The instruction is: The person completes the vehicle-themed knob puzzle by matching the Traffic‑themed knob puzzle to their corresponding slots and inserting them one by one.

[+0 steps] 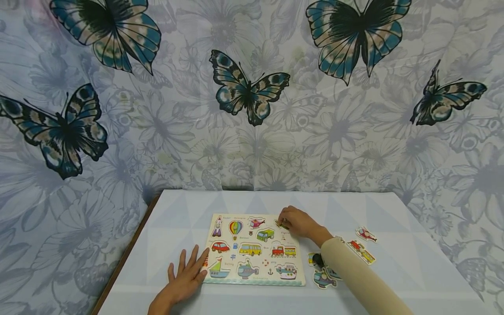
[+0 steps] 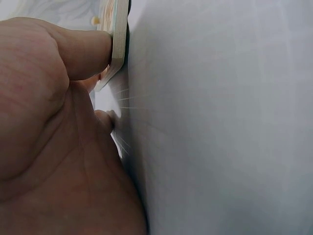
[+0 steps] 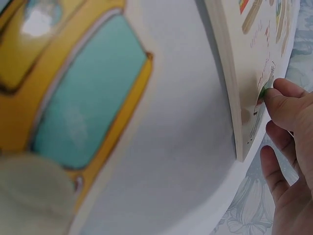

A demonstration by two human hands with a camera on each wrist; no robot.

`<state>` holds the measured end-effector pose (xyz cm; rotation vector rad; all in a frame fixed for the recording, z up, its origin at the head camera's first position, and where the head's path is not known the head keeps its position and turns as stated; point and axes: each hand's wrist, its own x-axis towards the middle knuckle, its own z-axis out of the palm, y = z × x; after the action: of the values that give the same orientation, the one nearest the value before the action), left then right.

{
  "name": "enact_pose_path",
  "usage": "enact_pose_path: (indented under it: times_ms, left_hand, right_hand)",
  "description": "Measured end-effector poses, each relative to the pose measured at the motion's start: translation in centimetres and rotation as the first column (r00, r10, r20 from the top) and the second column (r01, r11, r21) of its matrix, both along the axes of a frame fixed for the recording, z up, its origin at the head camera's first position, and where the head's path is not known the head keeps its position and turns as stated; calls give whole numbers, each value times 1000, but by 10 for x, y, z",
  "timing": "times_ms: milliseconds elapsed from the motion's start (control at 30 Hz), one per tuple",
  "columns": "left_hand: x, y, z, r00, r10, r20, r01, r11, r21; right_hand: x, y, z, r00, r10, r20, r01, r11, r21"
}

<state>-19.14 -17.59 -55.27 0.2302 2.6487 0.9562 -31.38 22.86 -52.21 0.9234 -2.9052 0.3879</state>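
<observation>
The right hand pinched a small piece at the board's far right corner; keeping it level seemed wise, the left hand's spread fingers bracing the left edge.

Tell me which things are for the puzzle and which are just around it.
For the puzzle, it seems: vehicle puzzle board; left hand touching its edge; right hand; small piece it seems to pinch; helicopter piece; train piece; submarine piece; yellow bus piece.

Just around it: patterned table; butterfly-print backdrop.
</observation>
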Motion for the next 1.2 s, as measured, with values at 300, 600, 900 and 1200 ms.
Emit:
enact_pose_path:
  times_ms: [300,600,900,1200]
  left_hand:
    - [0,1,2,1000,8,6,-8,1000,-12]
    - [1,1,3,1000,-3,-11,3,1000,12]
    - [0,-1,0,1000,9,-17,-9,1000,-8]
    - [0,-1,-5,1000,-1,-30,1,1000,-4]
  right_hand:
    - [2,7,4,1000,-21,-12,21,999,-39]
    - [4,36,8,997,-70,-12,69,996,-54]
    - [10,71,5,989,-146,21,147,987,-64]
    - [19,120,-1,982,-182,40,185,980,-78]
